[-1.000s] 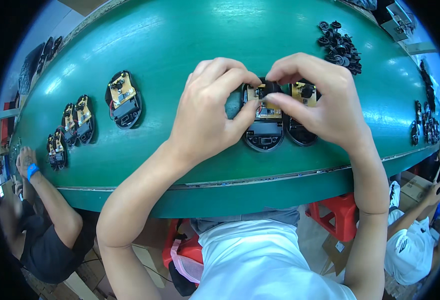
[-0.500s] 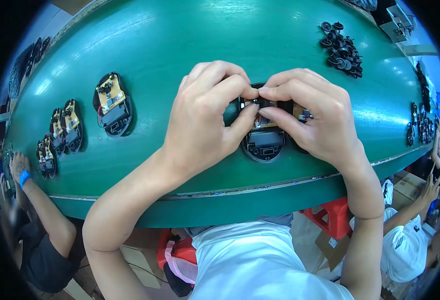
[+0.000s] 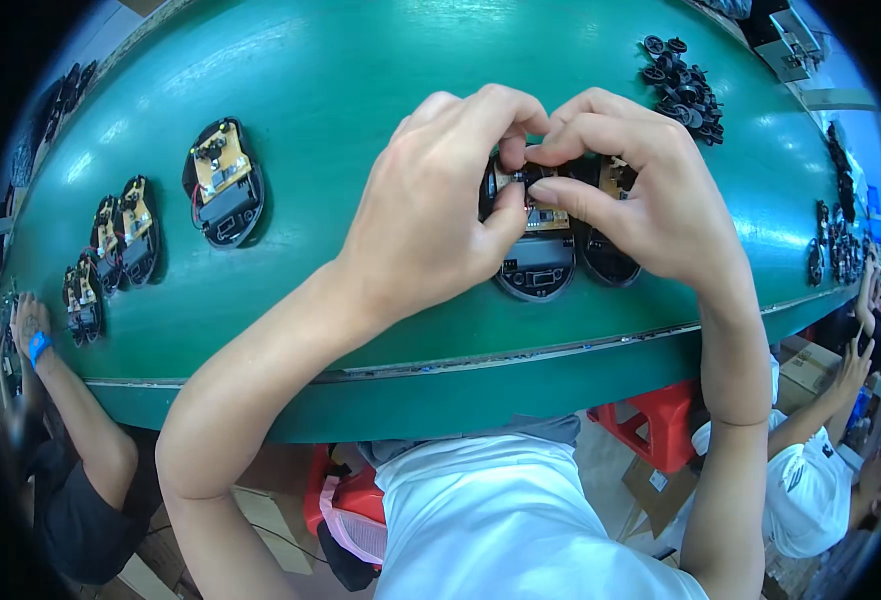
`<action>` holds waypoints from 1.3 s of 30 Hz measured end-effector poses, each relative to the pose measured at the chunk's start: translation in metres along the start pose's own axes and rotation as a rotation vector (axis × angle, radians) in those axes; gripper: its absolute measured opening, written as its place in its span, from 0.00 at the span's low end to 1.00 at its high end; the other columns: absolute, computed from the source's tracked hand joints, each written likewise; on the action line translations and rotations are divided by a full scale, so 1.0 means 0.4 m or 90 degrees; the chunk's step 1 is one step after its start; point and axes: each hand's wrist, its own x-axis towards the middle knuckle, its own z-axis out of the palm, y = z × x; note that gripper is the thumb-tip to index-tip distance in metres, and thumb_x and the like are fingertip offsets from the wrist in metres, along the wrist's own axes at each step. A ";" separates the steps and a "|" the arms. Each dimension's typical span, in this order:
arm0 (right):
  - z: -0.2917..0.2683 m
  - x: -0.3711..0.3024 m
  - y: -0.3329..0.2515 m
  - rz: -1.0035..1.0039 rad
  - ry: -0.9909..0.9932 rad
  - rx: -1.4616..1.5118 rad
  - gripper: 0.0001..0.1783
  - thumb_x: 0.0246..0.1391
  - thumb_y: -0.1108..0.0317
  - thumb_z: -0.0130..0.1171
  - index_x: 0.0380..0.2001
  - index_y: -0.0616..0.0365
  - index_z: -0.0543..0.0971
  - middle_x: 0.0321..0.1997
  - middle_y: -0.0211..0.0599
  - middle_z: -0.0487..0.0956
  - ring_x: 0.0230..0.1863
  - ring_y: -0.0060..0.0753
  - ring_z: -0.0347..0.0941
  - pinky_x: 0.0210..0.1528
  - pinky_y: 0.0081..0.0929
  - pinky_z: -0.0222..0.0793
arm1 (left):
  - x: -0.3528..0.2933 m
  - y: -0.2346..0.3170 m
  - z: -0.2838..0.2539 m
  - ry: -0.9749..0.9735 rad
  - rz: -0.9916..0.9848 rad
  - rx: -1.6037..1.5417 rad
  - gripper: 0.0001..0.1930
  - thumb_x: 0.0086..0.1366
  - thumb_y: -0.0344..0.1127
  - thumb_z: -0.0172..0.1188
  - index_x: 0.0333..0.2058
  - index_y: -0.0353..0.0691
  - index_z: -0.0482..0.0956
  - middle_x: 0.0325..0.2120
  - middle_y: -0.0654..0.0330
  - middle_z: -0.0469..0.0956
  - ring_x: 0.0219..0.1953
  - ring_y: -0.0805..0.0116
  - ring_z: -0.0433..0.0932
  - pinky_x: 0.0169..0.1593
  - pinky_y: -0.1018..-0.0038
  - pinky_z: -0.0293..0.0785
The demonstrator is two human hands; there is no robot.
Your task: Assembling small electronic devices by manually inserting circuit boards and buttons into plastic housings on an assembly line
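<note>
My left hand [image 3: 445, 190] and my right hand [image 3: 650, 175] meet over a black oval shell [image 3: 536, 270] with a tan circuit board [image 3: 547, 220] in it. The thumb and fingers of each hand close round a small black part [image 3: 532, 174] at the shell's far end. My fingers hide most of that part, and its kind cannot be made out. Close on the right lies a second black shell [image 3: 612, 262] with a tan board, partly covered by my right hand.
Left on the green table [image 3: 340, 60] lies a shell with a board [image 3: 225, 185]; several more [image 3: 132, 230] stand farther left. Black wheeled parts [image 3: 682, 90] are heaped at the back right. Co-workers' arms [image 3: 80, 400] show at both sides, and a red stool [image 3: 660, 425] stands below the edge.
The view has shifted slightly. My fingertips have spread a little from their tight pinch and curl around the black part, showing more of the board and of the second shell.
</note>
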 end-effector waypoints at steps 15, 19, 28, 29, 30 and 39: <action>-0.063 0.063 -0.004 0.187 -0.225 0.090 0.14 0.52 0.64 0.73 0.32 0.65 0.82 0.26 0.31 0.82 0.27 0.21 0.76 0.31 0.22 0.72 | 0.006 -0.003 -0.005 -0.021 -0.023 -0.079 0.19 0.53 0.24 0.66 0.45 0.39 0.77 0.30 0.68 0.77 0.28 0.77 0.63 0.32 0.79 0.65; -0.061 0.078 -0.009 0.182 -0.232 0.079 0.13 0.49 0.66 0.74 0.30 0.66 0.85 0.26 0.34 0.84 0.25 0.23 0.78 0.29 0.25 0.73 | -0.002 0.002 -0.005 -0.025 -0.073 -0.099 0.17 0.54 0.23 0.68 0.44 0.38 0.79 0.30 0.69 0.78 0.29 0.79 0.65 0.33 0.80 0.66; -0.078 0.072 -0.006 0.123 -0.191 -0.032 0.13 0.49 0.66 0.74 0.35 0.64 0.87 0.28 0.38 0.85 0.27 0.28 0.80 0.31 0.25 0.74 | 0.005 0.016 0.002 -0.013 -0.082 -0.098 0.16 0.54 0.22 0.68 0.43 0.38 0.80 0.29 0.68 0.80 0.27 0.82 0.71 0.33 0.82 0.70; -0.095 0.101 -0.026 0.288 -0.320 0.062 0.12 0.51 0.67 0.74 0.34 0.65 0.87 0.28 0.36 0.85 0.27 0.23 0.80 0.30 0.22 0.73 | 0.004 0.017 -0.002 -0.014 -0.081 -0.093 0.16 0.54 0.22 0.68 0.43 0.38 0.80 0.29 0.67 0.80 0.26 0.82 0.71 0.32 0.82 0.70; -0.105 0.104 -0.048 0.225 -0.300 0.019 0.11 0.52 0.66 0.73 0.32 0.64 0.87 0.25 0.35 0.84 0.24 0.22 0.76 0.28 0.22 0.70 | 0.005 0.018 -0.004 -0.009 -0.082 -0.087 0.16 0.54 0.22 0.67 0.43 0.37 0.80 0.29 0.66 0.81 0.25 0.82 0.71 0.31 0.82 0.70; -0.046 -0.006 -0.017 0.024 -0.025 -0.049 0.10 0.47 0.71 0.74 0.29 0.66 0.83 0.28 0.38 0.84 0.31 0.28 0.80 0.36 0.27 0.74 | 0.002 0.021 -0.005 -0.017 -0.059 -0.121 0.16 0.54 0.20 0.65 0.42 0.36 0.80 0.30 0.63 0.82 0.24 0.81 0.72 0.30 0.81 0.71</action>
